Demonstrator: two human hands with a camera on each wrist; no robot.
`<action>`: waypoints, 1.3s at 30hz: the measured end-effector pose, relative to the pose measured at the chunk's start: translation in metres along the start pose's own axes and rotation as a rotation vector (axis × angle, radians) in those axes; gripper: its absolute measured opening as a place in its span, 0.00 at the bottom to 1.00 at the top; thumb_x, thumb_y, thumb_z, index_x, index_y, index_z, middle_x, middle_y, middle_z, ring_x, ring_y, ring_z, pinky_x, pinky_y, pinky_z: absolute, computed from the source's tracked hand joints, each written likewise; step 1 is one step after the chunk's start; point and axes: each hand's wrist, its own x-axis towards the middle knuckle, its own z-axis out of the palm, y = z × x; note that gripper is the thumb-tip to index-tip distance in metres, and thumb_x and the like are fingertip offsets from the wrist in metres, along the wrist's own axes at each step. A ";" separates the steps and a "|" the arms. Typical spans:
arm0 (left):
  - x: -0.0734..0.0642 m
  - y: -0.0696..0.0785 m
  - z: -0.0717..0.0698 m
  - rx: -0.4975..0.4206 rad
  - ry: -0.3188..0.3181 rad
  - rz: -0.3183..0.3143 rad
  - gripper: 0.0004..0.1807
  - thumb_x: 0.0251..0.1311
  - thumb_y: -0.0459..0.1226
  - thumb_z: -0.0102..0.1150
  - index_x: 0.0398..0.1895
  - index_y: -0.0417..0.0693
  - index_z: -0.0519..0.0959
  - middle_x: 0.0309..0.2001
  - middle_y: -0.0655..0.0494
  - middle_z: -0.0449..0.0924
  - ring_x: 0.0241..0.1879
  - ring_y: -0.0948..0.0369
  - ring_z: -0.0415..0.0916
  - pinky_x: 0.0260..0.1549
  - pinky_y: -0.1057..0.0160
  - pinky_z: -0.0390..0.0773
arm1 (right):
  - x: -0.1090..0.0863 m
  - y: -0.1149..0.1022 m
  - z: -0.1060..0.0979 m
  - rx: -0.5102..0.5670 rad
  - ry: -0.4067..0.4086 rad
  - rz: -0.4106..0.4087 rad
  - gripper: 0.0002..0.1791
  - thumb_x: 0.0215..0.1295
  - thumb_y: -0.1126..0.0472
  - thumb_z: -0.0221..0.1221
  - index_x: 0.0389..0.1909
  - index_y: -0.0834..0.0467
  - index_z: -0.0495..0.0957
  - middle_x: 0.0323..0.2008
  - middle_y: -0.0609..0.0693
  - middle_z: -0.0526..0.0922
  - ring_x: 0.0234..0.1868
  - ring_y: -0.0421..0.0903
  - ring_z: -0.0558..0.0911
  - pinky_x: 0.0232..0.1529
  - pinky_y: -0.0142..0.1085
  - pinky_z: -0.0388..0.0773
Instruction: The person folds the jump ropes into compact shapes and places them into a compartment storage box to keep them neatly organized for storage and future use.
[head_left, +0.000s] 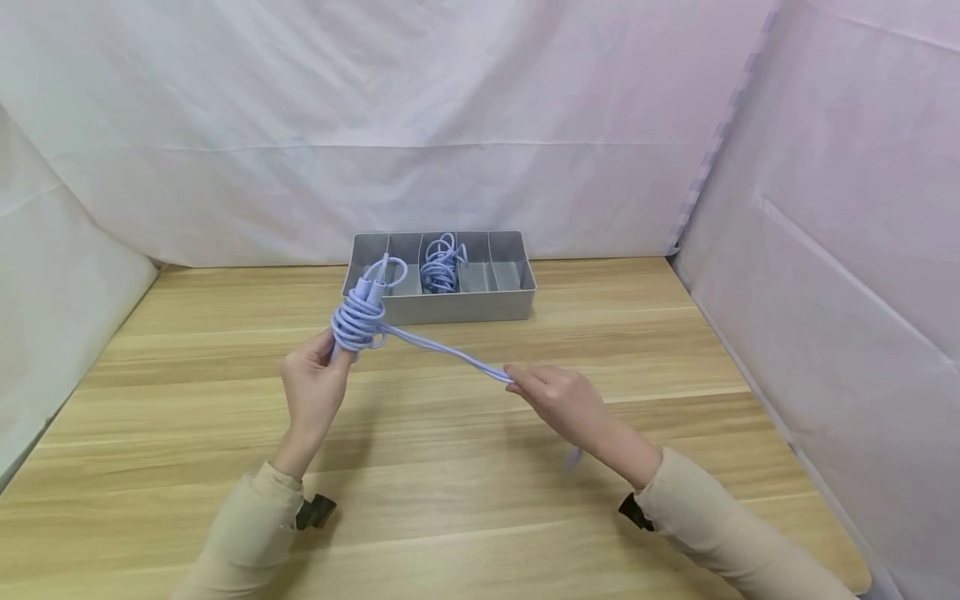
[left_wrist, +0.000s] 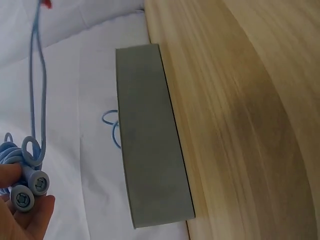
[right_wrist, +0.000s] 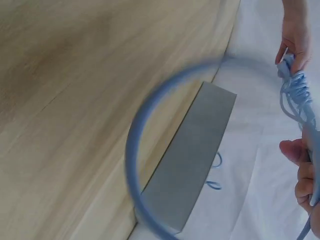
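My left hand (head_left: 315, 379) grips the two handles of a light blue jump rope (head_left: 358, 321), raised above the table. Several turns of its cord wrap round the handles, whose round end caps (left_wrist: 39, 182) face the left wrist view. From that bundle a doubled stretch of cord (head_left: 442, 346) runs taut to my right hand (head_left: 558, 404), which pinches it between thumb and fingers. Below the right hand hangs a blurred bit of cord (head_left: 573, 457). A large blurred loop of cord (right_wrist: 132, 145) crosses the right wrist view.
At the back of the wooden table (head_left: 450, 500) stands a grey divided box (head_left: 457, 310). Another coiled light blue cord (head_left: 442, 267) lies in one of its middle compartments. White cloth (head_left: 420, 83) hangs behind and along both sides.
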 end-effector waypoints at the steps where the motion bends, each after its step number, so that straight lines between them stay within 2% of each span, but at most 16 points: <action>1: 0.000 -0.001 0.000 0.029 0.012 0.012 0.08 0.50 0.23 0.59 0.36 0.30 0.80 0.29 0.38 0.81 0.23 0.82 0.73 0.22 0.82 0.74 | 0.000 -0.001 -0.001 -0.007 -0.001 0.004 0.23 0.70 0.52 0.40 0.37 0.64 0.80 0.21 0.51 0.81 0.20 0.42 0.80 0.18 0.29 0.76; 5: 0.008 -0.011 -0.005 0.206 0.123 0.100 0.05 0.51 0.27 0.60 0.30 0.33 0.82 0.24 0.41 0.82 0.19 0.84 0.67 0.20 0.86 0.67 | -0.004 -0.003 -0.007 0.004 -0.019 0.053 0.25 0.71 0.52 0.38 0.36 0.65 0.80 0.20 0.50 0.80 0.18 0.41 0.78 0.17 0.28 0.75; 8: 0.015 -0.020 -0.014 0.327 0.186 0.140 0.05 0.52 0.30 0.61 0.25 0.36 0.83 0.21 0.43 0.81 0.16 0.81 0.63 0.16 0.85 0.60 | -0.012 -0.004 -0.013 0.015 -0.045 0.082 0.26 0.70 0.51 0.38 0.36 0.64 0.80 0.19 0.49 0.79 0.16 0.39 0.76 0.16 0.27 0.73; 11: 0.017 -0.025 -0.020 0.407 0.195 0.156 0.07 0.52 0.32 0.60 0.20 0.38 0.82 0.15 0.46 0.79 0.12 0.75 0.59 0.11 0.77 0.56 | -0.018 -0.005 -0.018 0.014 -0.066 0.080 0.26 0.70 0.50 0.38 0.36 0.64 0.80 0.18 0.47 0.78 0.16 0.38 0.75 0.16 0.26 0.72; 15: 0.020 -0.023 -0.021 0.483 0.215 0.214 0.11 0.53 0.33 0.59 0.16 0.38 0.78 0.07 0.50 0.69 0.08 0.66 0.50 0.08 0.66 0.48 | -0.018 -0.007 -0.025 0.020 -0.078 0.055 0.26 0.70 0.50 0.38 0.37 0.63 0.80 0.20 0.48 0.79 0.18 0.38 0.77 0.17 0.26 0.73; 17: 0.021 -0.021 -0.021 0.522 0.203 0.254 0.10 0.53 0.32 0.57 0.16 0.38 0.78 0.07 0.50 0.67 0.08 0.64 0.48 0.08 0.65 0.47 | -0.016 -0.008 -0.028 0.011 -0.080 0.025 0.24 0.70 0.51 0.39 0.37 0.63 0.79 0.20 0.47 0.80 0.18 0.38 0.77 0.17 0.25 0.73; 21: 0.021 -0.021 -0.022 0.626 0.116 0.309 0.07 0.52 0.31 0.56 0.20 0.37 0.78 0.08 0.48 0.70 0.07 0.63 0.49 0.07 0.64 0.47 | -0.011 -0.011 -0.038 -0.039 -0.092 -0.088 0.21 0.70 0.53 0.41 0.36 0.62 0.78 0.19 0.45 0.78 0.17 0.36 0.74 0.15 0.23 0.71; 25: 0.017 -0.016 -0.022 0.760 -0.010 0.326 0.10 0.50 0.29 0.55 0.14 0.39 0.70 0.05 0.50 0.62 0.07 0.62 0.48 0.07 0.65 0.46 | 0.002 -0.015 -0.053 -0.140 -0.113 -0.215 0.20 0.72 0.56 0.38 0.33 0.61 0.76 0.19 0.44 0.75 0.17 0.37 0.72 0.14 0.23 0.68; 28: 0.013 -0.008 -0.018 0.850 -0.108 0.312 0.13 0.48 0.30 0.56 0.11 0.42 0.65 0.05 0.55 0.56 0.07 0.61 0.48 0.06 0.65 0.47 | 0.018 -0.018 -0.067 -0.266 -0.082 -0.335 0.17 0.72 0.59 0.40 0.33 0.62 0.76 0.22 0.46 0.76 0.18 0.37 0.70 0.15 0.24 0.67; 30: 0.010 0.000 -0.014 0.888 -0.163 0.304 0.13 0.46 0.31 0.58 0.12 0.41 0.66 0.05 0.56 0.56 0.07 0.59 0.50 0.06 0.64 0.49 | 0.033 -0.019 -0.077 -0.331 -0.007 -0.421 0.15 0.70 0.61 0.43 0.34 0.64 0.77 0.25 0.47 0.79 0.20 0.38 0.72 0.18 0.25 0.70; 32: 0.005 0.006 -0.010 0.905 -0.213 0.325 0.12 0.45 0.31 0.59 0.12 0.41 0.68 0.05 0.56 0.56 0.07 0.59 0.52 0.05 0.63 0.51 | 0.049 -0.021 -0.085 -0.349 0.105 -0.479 0.13 0.68 0.62 0.47 0.34 0.65 0.77 0.26 0.49 0.81 0.21 0.40 0.74 0.19 0.27 0.73; 36: -0.010 0.018 0.006 0.868 -0.313 0.416 0.12 0.45 0.32 0.63 0.13 0.42 0.69 0.05 0.57 0.57 0.06 0.61 0.53 0.03 0.64 0.54 | 0.084 -0.021 -0.098 -0.297 0.329 -0.534 0.09 0.62 0.63 0.56 0.31 0.66 0.79 0.27 0.52 0.84 0.21 0.44 0.78 0.22 0.32 0.77; 39: -0.025 0.027 0.020 0.830 -0.390 0.496 0.11 0.43 0.33 0.66 0.16 0.43 0.72 0.06 0.58 0.61 0.06 0.63 0.54 0.03 0.66 0.54 | 0.105 -0.019 -0.103 -0.273 0.401 -0.563 0.07 0.58 0.64 0.59 0.31 0.66 0.80 0.28 0.54 0.84 0.20 0.45 0.78 0.23 0.33 0.78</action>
